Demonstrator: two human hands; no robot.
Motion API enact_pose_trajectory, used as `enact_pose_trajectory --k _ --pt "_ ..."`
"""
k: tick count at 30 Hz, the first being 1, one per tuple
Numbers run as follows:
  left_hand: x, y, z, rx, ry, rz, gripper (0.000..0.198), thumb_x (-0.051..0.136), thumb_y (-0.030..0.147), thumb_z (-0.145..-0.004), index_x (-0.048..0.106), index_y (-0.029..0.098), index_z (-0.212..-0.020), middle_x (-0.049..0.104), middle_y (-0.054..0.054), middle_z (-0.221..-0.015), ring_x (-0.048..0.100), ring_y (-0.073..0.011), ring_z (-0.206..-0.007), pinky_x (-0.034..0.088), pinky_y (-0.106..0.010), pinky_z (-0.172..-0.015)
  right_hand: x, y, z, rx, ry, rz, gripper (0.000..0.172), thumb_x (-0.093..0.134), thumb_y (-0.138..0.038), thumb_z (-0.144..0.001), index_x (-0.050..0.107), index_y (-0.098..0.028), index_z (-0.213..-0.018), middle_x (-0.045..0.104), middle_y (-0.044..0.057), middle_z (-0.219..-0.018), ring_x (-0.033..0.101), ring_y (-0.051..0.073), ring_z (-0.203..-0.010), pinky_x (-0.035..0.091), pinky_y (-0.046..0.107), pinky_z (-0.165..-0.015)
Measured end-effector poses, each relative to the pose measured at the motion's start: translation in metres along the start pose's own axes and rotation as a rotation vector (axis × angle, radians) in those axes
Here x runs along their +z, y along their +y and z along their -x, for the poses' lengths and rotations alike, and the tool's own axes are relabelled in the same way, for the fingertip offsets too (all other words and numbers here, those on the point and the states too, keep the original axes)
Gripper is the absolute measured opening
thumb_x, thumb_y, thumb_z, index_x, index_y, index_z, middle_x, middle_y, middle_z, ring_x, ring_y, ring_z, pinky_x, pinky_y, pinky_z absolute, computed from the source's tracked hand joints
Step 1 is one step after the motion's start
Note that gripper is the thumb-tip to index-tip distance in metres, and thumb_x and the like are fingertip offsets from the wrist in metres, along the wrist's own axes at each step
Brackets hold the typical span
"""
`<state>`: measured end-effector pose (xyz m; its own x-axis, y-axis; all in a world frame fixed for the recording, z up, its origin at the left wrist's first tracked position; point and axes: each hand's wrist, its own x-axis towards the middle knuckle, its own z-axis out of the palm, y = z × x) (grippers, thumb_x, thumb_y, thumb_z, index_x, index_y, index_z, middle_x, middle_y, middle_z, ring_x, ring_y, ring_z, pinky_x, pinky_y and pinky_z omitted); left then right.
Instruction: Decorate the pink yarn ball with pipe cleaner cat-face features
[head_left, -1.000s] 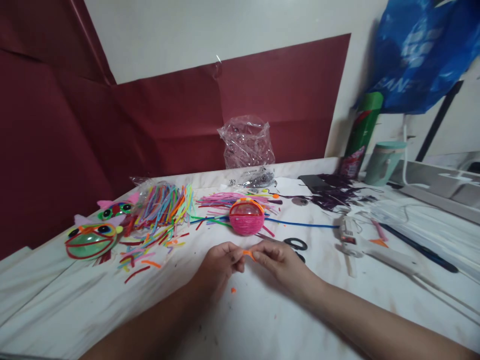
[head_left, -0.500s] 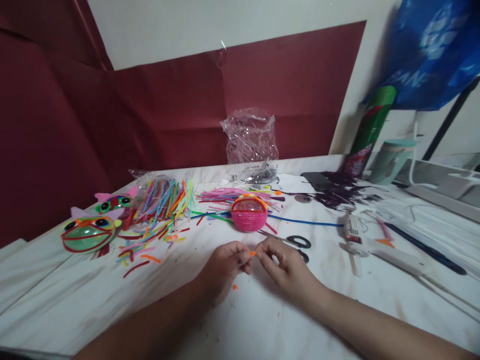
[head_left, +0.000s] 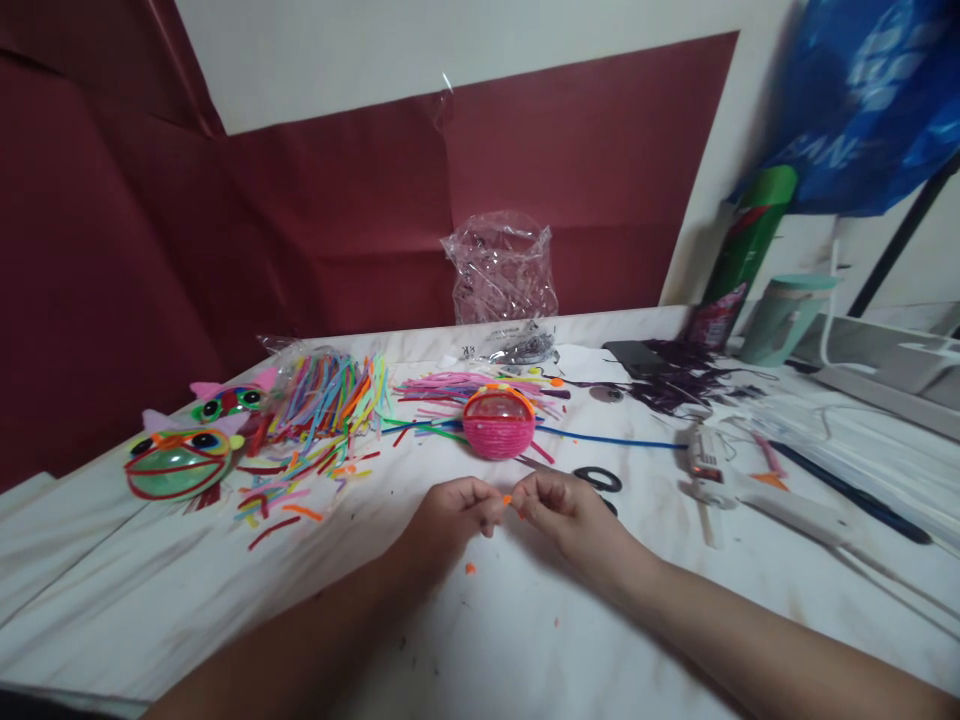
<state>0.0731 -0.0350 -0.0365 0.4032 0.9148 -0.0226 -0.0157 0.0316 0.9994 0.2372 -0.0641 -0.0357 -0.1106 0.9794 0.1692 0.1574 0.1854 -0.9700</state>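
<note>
Between the fingertips of my left hand and my right hand is a small orange piece, which looks like a bit of pipe cleaner. Both hands pinch it just above the table. Behind them sits a round pink ball with a clear window edged in red and orange. Black-handled scissors lie beyond my right hand, partly covered by it. A loose orange scrap rests on the table below my left hand.
Left, two animal-faced balls, one green and one behind, stand beside bundled pipe cleaners and cut scraps. A glue gun lies right. Farther back are a clear plastic bag, a phone and a green cup.
My fingertips have shifted slightly around the orange piece, and the fingers of my right hand are curled in more. The view has tilted a little; the table objects have stayed in place.
</note>
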Motion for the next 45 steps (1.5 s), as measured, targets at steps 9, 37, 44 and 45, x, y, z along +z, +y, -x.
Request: enact_pose_trajectory --k 9,37,44,45 --pt "0.004 0.005 0.002 -0.022 0.047 0.22 0.022 0.071 0.031 -0.059 0.054 0.016 -0.061 0.051 0.004 -0.054 0.044 -0.009 -0.052 0.033 -0.026 -0.06 -0.002 -0.001 -0.002 0.032 0.008 -0.038 0.029 0.057 -0.045 -0.075 0.057 -0.017 -0.068 0.053 -0.001 -0.062 0.042 0.011 -0.056 0.032 0.024 -0.053" --pt "0.003 -0.002 0.0 -0.093 -0.055 0.343 0.03 0.078 0.036 -0.059 0.058 0.012 -0.06 0.053 0.001 -0.057 0.045 -0.0089 -0.055 0.033 -0.027 -0.061 0.0 0.007 -0.002 0.057 -0.05 -0.137 0.023 0.06 -0.038 -0.077 0.061 -0.017 -0.068 0.059 -0.001 -0.06 0.046 0.011 -0.054 0.034 0.024 -0.052" --pt "0.001 -0.003 -0.002 -0.089 -0.023 0.384 0.031 0.081 0.032 -0.055 0.058 0.013 -0.067 0.056 0.002 -0.056 0.046 -0.0081 -0.052 0.033 -0.026 -0.059 -0.005 0.003 -0.005 0.031 0.06 -0.117 0.024 0.062 -0.042 -0.072 0.061 -0.018 -0.068 0.054 -0.003 -0.059 0.045 0.011 -0.056 0.035 0.025 -0.055" --pt "0.002 -0.002 -0.001 -0.09 -0.022 0.39 0.032 0.081 0.031 -0.055 0.057 0.014 -0.067 0.056 0.002 -0.056 0.046 -0.008 -0.052 0.033 -0.026 -0.059 -0.004 0.001 -0.005 0.039 0.043 -0.131 0.025 0.063 -0.043 -0.071 0.061 -0.018 -0.069 0.056 -0.003 -0.061 0.047 0.012 -0.056 0.036 0.025 -0.056"
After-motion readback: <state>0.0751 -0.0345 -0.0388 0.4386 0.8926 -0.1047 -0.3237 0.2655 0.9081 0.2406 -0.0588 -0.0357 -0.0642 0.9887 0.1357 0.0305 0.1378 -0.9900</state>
